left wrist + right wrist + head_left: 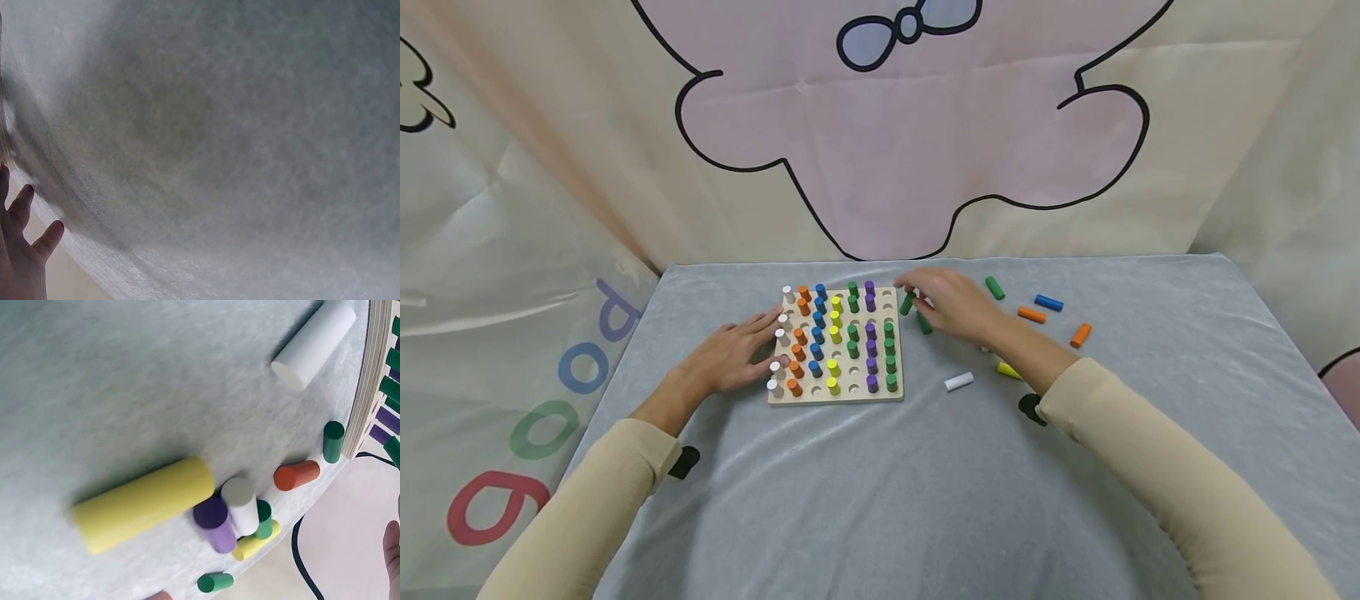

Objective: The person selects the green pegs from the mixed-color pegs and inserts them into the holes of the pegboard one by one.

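Observation:
A wooden pegboard (842,392) lies on the grey cloth, holding upright pegs in columns of white, orange, blue, yellow, green and purple. My left hand (737,354) lies flat against the board's left edge, its straight fingertips touching by the white pegs. In the left wrist view only the fingers (25,237) show, over cloth. My right hand (951,304) hovers at the board's far right corner and pinches a green peg (907,302) between thumb and fingers. A second green peg (923,323) lies just under that hand.
Loose pegs lie right of the board: green (995,287), blue (1048,302), orange (1032,314), orange (1081,335), yellow (1009,370), white (958,382). The right wrist view shows a yellow peg (144,503), a white peg (314,342) and the board edge (369,381). A printed curtain hangs behind.

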Motion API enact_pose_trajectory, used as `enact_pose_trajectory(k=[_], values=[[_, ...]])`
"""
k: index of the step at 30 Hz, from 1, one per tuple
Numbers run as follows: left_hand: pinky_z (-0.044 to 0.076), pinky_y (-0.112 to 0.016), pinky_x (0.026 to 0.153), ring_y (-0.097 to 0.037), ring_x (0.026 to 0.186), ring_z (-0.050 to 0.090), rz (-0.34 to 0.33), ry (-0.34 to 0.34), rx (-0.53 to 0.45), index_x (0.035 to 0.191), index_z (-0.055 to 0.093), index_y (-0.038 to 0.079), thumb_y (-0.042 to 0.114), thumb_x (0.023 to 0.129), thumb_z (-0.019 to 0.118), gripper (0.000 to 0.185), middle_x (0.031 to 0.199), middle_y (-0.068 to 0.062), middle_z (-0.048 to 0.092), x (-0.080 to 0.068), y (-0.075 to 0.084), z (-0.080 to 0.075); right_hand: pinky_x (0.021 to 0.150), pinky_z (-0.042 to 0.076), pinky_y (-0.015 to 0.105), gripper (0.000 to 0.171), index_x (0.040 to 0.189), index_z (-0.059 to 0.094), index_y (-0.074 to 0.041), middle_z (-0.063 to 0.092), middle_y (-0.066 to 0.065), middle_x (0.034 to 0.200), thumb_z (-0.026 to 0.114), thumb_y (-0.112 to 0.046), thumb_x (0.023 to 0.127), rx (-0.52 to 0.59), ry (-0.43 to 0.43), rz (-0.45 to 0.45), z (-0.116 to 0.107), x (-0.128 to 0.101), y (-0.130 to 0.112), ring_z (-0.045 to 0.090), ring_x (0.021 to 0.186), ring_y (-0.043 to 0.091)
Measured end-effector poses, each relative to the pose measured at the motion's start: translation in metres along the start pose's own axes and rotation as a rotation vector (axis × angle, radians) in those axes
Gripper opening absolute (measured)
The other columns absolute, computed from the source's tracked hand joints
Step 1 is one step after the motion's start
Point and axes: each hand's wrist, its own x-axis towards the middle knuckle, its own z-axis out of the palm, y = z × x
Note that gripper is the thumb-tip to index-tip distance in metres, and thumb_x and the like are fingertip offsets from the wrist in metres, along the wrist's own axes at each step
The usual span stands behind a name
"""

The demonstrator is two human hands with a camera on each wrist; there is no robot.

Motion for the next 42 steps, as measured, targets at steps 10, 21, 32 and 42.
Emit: enact_pose_trajectory(k=[10, 21, 32, 42], values=[[0.034, -0.061, 0.106, -0.040, 0.146, 0.029, -0.005, -0.017, 0.008, 0.157, 0.026, 0.006, 0.056, 0.099, 0.047, 0.079, 0.165, -0.011, 0.018, 0.002, 0.000, -0.002, 0.091, 0.051, 0.038, 0.034, 0.126, 0.065, -0.005, 0.069, 0.011, 0.118, 0.063, 0.003, 0.092, 0.000, -0.028, 0.011, 0.010, 0.012, -0.003, 0.065, 0.103, 0.023], [0.033, -0.062, 0.106, -0.040, 0.146, 0.027, -0.013, -0.029, -0.001, 0.157, 0.026, 0.007, 0.058, 0.099, 0.047, 0.080, 0.165, -0.011, 0.017, 0.003, 0.001, -0.001, 0.099, 0.048, 0.039, 0.034, 0.124, 0.066, -0.004, 0.069, 0.010, 0.120, 0.063, 0.005, 0.091, -0.010, -0.034, -0.005, 0.018, 0.017, -0.005, 0.064, 0.111, 0.024], [0.033, -0.062, 0.107, -0.041, 0.146, 0.027, -0.020, -0.032, 0.001, 0.157, 0.027, 0.006, 0.058, 0.099, 0.046, 0.080, 0.165, -0.011, 0.017, 0.002, 0.001, -0.001, 0.104, 0.045, 0.040, 0.034, 0.125, 0.066, -0.006, 0.068, 0.009, 0.125, 0.065, 0.002, 0.092, -0.027, -0.062, 0.020, 0.024, 0.018, -0.009, 0.061, 0.118, 0.024], [0.032, -0.063, 0.107, -0.040, 0.147, 0.026, -0.023, -0.040, -0.007, 0.157, 0.026, 0.006, 0.060, 0.099, 0.044, 0.081, 0.165, -0.011, 0.016, 0.002, 0.000, 0.000, 0.101, 0.046, 0.038, 0.033, 0.125, 0.066, -0.006, 0.068, 0.008, 0.125, 0.065, 0.001, 0.093, -0.018, -0.063, 0.026, 0.027, 0.020, -0.009, 0.063, 0.113, 0.022]])
